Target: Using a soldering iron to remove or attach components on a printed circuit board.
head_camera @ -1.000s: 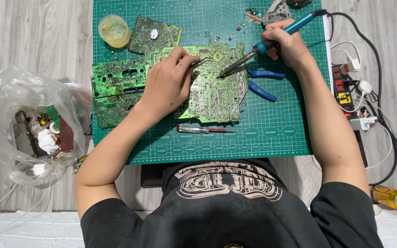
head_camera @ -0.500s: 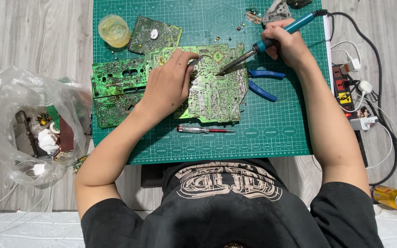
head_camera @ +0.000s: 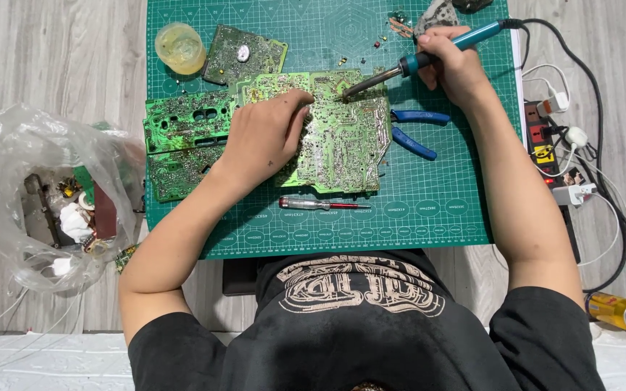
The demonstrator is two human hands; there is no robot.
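Soldering iron tip on a green circuit board, held flat on the cutting mat.

The right hand [head_camera: 454, 61] was closed around the teal soldering iron [head_camera: 429, 54], its tip meeting the large circuit board [head_camera: 345, 137] near the board's far edge; the exact joint was too small to make out. The left hand [head_camera: 266, 134] pressed flat on the board, fingers bent, gripping nothing, and hid the board's middle-left part. Blue-handled pliers [head_camera: 414, 130] lay just beside the board's right edge, partly under the right forearm. A red screwdriver [head_camera: 316, 205] lay along the board's near edge on the green cutting mat [head_camera: 429, 210]. The bag's contents by the mat's left edge were unclear.
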